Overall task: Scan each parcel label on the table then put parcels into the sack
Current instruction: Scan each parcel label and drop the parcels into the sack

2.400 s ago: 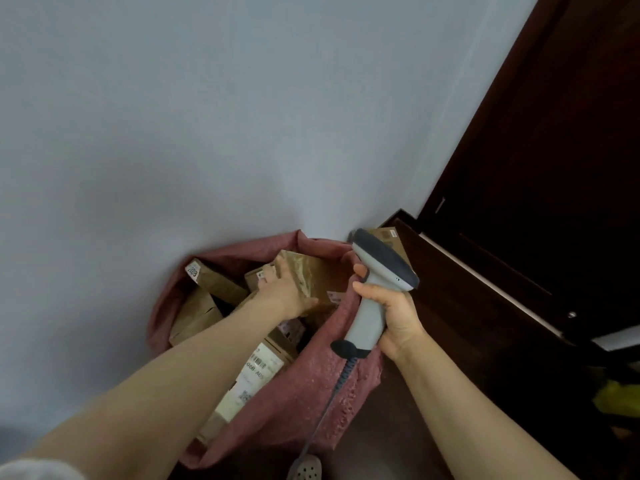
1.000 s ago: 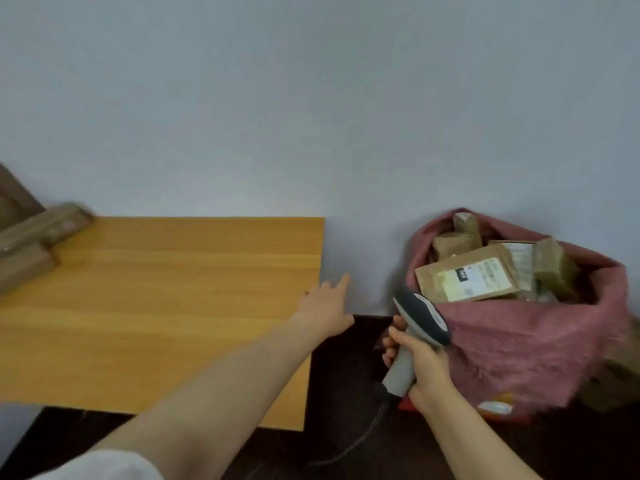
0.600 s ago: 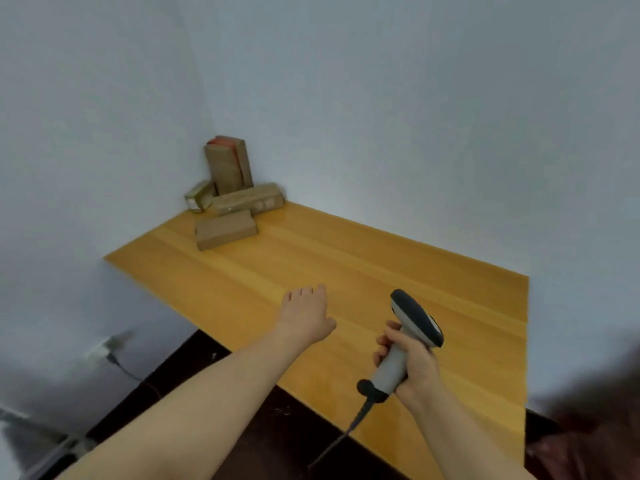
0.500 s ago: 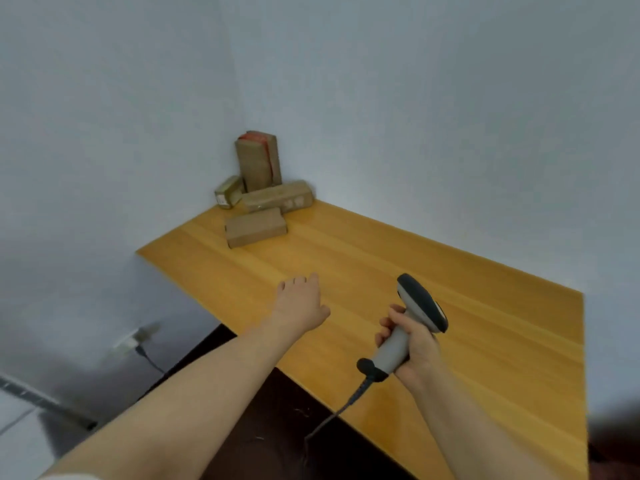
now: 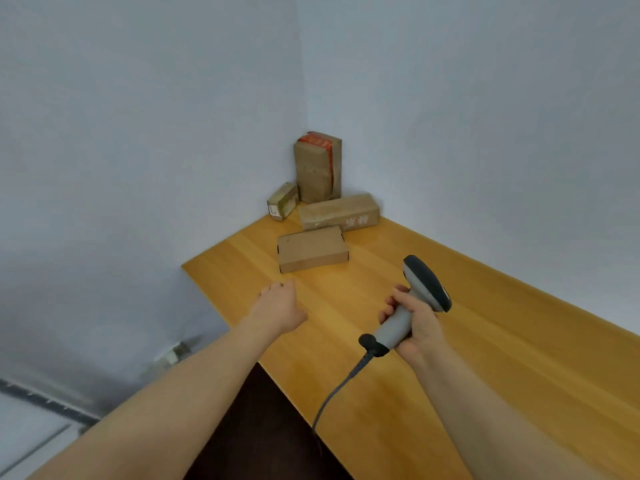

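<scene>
Several cardboard parcels sit in the far corner of the wooden table (image 5: 485,341). Nearest me lies a flat box (image 5: 311,249). Behind it is a long box with white characters (image 5: 337,213), then a small box (image 5: 282,201) and a tall upright box with red tape (image 5: 318,168). My left hand (image 5: 278,306) reaches over the table a little short of the flat box, holding nothing, its fingers pointing away and down. My right hand (image 5: 414,322) grips a grey barcode scanner (image 5: 415,299) by its handle, head aimed toward the parcels. The sack is out of view.
The table stands in a corner between two pale walls. Its near-left edge runs diagonally above a dark floor (image 5: 256,427). The scanner's cable (image 5: 332,396) hangs down past that edge. A wall socket (image 5: 173,355) sits low on the left wall.
The view swung left from the red sack to the table corner. My left hand came out of the sack and now reaches toward the flat box. The scanner stays in my right hand.
</scene>
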Motion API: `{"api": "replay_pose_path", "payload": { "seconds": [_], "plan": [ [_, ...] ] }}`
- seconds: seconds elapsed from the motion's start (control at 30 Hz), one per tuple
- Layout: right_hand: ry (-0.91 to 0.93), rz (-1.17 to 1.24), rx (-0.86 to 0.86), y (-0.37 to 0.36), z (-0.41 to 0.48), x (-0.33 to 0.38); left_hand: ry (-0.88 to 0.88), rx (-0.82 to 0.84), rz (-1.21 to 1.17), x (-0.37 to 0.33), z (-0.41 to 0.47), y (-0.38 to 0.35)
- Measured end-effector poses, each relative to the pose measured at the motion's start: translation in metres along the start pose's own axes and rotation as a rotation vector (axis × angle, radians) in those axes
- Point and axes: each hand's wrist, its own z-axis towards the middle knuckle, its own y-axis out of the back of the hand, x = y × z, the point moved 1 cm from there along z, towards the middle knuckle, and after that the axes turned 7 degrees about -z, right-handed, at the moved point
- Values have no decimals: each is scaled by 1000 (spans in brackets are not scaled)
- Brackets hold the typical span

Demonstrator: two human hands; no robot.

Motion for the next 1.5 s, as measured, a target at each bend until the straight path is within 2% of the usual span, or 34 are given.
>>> {"api": "replay_pose_path", "payload": {
  "seconds": [0.23, 0.43, 0.6, 0.77, 0.87, 0.93, 1.03, 1.1, 1.17, 1.27, 1.3, 1.43, 1.5],
  "plan": [
    [-72, -88, -16, -47, 69, -11, -5, 60, -5, 33, 104, 14],
    [-3, -122, -118, -89, 134, -25, -82, 133, -50, 60, 233, 19],
    [11, -146, -191, -118, 166, -40, -186, 273, 100, 77, 311, 15],
    [7, -152, -265, -120, 173, -51, -294, 305, 253, 86, 331, 3],
    [-4, -156, -303, -118, 171, -56, -326, 318, 210, 87, 316, -1],
    [-17, -140, -322, -116, 167, -58, -316, 480, 79, 85, 305, 1],
    [-29, -128, -352, -115, 161, -60, -231, 817, -199, 87, 289, 14],
    [-29, -126, -362, -115, 157, -61, -192, 899, -295, 90, 281, 23],
    [-21, -116, -349, -114, 151, -61, -220, 806, -417, 88, 276, 30],
    [-3, -106, -321, -113, 141, -60, -316, 523, -616, 86, 277, 37],
    [2, -103, -321, -111, 138, -59, -378, 455, -559, 84, 278, 37],
    [13, -99, -334, -108, 128, -60, -520, 242, 58, 77, 274, 30],
    [15, -90, -326, -105, 123, -60, -498, 190, -9, 69, 269, 32]
  ]
}}
